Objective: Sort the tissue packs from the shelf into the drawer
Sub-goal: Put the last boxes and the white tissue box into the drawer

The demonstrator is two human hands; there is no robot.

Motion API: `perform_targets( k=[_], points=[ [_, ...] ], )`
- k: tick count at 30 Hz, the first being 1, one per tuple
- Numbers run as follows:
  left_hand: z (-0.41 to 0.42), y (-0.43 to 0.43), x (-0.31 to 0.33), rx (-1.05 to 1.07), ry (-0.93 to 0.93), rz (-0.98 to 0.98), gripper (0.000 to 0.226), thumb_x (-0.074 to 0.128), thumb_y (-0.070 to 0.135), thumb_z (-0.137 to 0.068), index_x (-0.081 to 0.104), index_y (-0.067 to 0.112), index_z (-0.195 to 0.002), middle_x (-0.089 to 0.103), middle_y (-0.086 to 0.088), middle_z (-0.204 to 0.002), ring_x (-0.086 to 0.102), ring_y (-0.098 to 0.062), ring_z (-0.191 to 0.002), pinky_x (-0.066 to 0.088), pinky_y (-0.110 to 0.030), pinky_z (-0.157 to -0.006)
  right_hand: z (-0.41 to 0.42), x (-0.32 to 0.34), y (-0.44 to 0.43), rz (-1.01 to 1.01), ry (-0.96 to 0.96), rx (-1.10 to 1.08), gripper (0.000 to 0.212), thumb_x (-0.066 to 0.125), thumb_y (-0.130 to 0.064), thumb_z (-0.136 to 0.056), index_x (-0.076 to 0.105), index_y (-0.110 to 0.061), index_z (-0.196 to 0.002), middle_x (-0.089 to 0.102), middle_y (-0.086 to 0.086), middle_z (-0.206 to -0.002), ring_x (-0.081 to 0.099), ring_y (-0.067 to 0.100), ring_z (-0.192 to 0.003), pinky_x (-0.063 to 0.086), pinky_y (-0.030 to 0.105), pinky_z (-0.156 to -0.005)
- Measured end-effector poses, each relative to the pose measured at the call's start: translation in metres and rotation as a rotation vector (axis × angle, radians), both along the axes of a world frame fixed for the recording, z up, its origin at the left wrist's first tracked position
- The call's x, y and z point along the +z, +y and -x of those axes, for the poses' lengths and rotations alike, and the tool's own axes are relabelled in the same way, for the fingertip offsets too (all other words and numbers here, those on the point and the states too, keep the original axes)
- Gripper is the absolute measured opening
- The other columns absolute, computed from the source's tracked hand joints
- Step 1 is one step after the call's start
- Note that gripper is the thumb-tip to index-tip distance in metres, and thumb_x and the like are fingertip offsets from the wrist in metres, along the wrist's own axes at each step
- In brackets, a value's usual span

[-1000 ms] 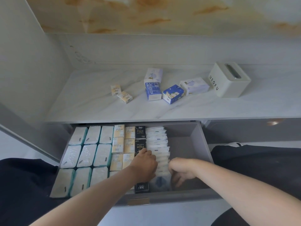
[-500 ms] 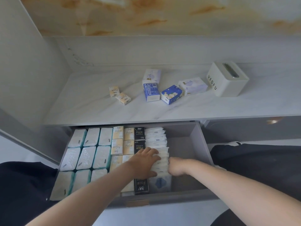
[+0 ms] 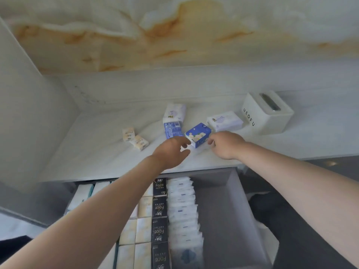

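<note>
On the marble shelf (image 3: 97, 152) lie several tissue packs: a blue flowered pack (image 3: 198, 134), a blue pack (image 3: 172, 130) behind a white one (image 3: 173, 113), a white-lilac pack (image 3: 224, 120), and two small cream packs (image 3: 128, 134) (image 3: 139, 142). My left hand (image 3: 171, 150) hovers open just left of the blue flowered pack. My right hand (image 3: 226, 144) is just right of it, fingers loosely curled, holding nothing. Below, the open grey drawer (image 3: 236, 206) holds rows of white, cream, black and thin white packs (image 3: 182, 206).
A white tissue box (image 3: 267, 113) lettered UEOFU stands at the shelf's right. The drawer's right part shows bare grey floor. A cabinet side wall (image 3: 29, 123) closes the left. Dark clothing lies at the lower right.
Both hands left the drawer's thin white packs and rose to the shelf, now flanking the blue flowered pack. The view tilted upward.
</note>
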State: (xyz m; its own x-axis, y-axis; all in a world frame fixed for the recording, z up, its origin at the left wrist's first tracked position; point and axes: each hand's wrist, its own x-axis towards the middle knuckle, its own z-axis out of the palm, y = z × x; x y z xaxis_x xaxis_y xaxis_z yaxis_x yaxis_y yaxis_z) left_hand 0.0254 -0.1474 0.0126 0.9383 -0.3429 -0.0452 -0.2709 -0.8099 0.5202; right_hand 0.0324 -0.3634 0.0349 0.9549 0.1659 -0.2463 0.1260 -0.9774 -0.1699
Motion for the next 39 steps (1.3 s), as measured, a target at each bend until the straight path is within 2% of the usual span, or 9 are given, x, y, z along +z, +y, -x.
perform_targets(
  k=[7,12,18,21,25,27,29,33,39],
  points=[
    [-0.065,-0.046,-0.012,0.022,-0.215,-0.2,0.046,0.045,0.04,-0.099,0.043,0.026,-0.142,0.048,0.0,-0.14,0.039,-0.022,-0.13,0.029,-0.04,-0.11,-0.061,-0.016,-0.039,0.126,-0.175,-0.071,0.052,0.049,-0.018,-0.091,0.042,-0.019,-0.143,0.036,0.011,-0.141,0.037,0.031,-0.13,0.044,0.042,-0.098],
    [-0.102,-0.043,-0.031,-0.05,-0.16,-0.432,0.048,0.031,0.04,-0.103,0.03,0.029,-0.15,0.026,-0.001,-0.156,0.02,-0.023,-0.144,0.02,-0.04,-0.114,-0.089,-0.042,-0.043,0.143,0.065,-0.128,0.09,0.054,-0.015,-0.084,0.004,-0.033,-0.156,-0.005,0.002,-0.162,-0.002,0.027,-0.15,0.03,0.055,-0.109],
    [-0.116,-0.009,-0.05,0.082,-0.32,-0.364,0.031,0.042,0.026,-0.096,0.064,0.027,-0.118,0.054,0.006,-0.129,0.04,-0.019,-0.126,0.029,-0.036,-0.1,-0.122,-0.046,-0.033,0.168,-0.181,0.036,0.07,0.062,-0.035,-0.085,0.035,-0.036,-0.149,0.039,0.006,-0.14,0.037,0.029,-0.127,0.034,0.039,-0.1],
    [-0.13,-0.006,-0.048,0.205,-0.453,-0.402,0.024,0.048,0.027,-0.092,0.068,0.019,-0.103,0.061,-0.003,-0.108,0.05,-0.027,-0.106,0.036,-0.038,-0.088,-0.129,-0.048,-0.029,0.117,-0.238,0.036,0.065,0.067,-0.04,-0.078,0.044,-0.033,-0.14,0.04,0.005,-0.132,0.037,0.028,-0.123,0.03,0.04,-0.102],
    [-0.158,-0.008,-0.038,0.318,-0.317,-0.4,0.052,0.056,0.042,-0.089,0.047,0.022,-0.136,0.041,-0.009,-0.141,0.036,-0.03,-0.129,0.032,-0.04,-0.103,-0.13,-0.054,-0.025,0.018,-0.088,-0.029,0.067,0.066,-0.023,-0.076,0.033,-0.027,-0.135,0.023,0.004,-0.149,0.014,0.027,-0.144,0.026,0.054,-0.109],
    [-0.17,-0.01,-0.038,0.379,-0.127,-0.413,0.08,0.057,0.057,-0.085,0.021,0.026,-0.15,0.015,-0.012,-0.158,0.015,-0.033,-0.145,0.021,-0.043,-0.114,-0.132,-0.054,-0.025,0.035,-0.086,-0.01,0.067,0.063,-0.02,-0.076,0.03,-0.029,-0.134,0.031,0.0,-0.143,0.024,0.025,-0.138,0.035,0.05,-0.1],
    [-0.179,-0.012,-0.041,0.419,0.011,-0.417,0.095,0.058,0.064,-0.081,0.007,0.029,-0.153,0.012,-0.015,-0.159,0.015,-0.035,-0.146,0.019,-0.045,-0.115,-0.135,-0.054,-0.029,0.056,-0.119,-0.001,0.072,0.064,-0.025,-0.074,0.029,-0.032,-0.137,0.037,-0.001,-0.137,0.031,0.024,-0.129,0.038,0.044,-0.094],
    [-0.19,-0.012,-0.042,0.485,0.021,-0.306,0.084,0.066,0.055,-0.077,0.027,0.027,-0.146,0.042,-0.014,-0.134,0.043,-0.035,-0.124,0.036,-0.041,-0.1,-0.139,-0.058,-0.036,0.033,-0.098,-0.058,0.089,0.072,-0.051,-0.07,0.023,-0.04,-0.144,0.039,0.002,-0.134,0.033,0.027,-0.127,0.037,0.042,-0.098],
    [-0.178,-0.013,-0.016,0.545,-0.121,0.06,0.063,0.064,0.045,-0.078,0.048,0.026,-0.136,0.042,-0.009,-0.13,0.035,-0.028,-0.128,0.039,-0.038,-0.101,-0.136,-0.052,-0.032,-0.045,-0.119,-0.13,0.083,0.075,-0.045,-0.074,0.03,-0.034,-0.143,0.04,0.006,-0.131,0.038,0.029,-0.123,0.042,0.041,-0.094]
  ],
)
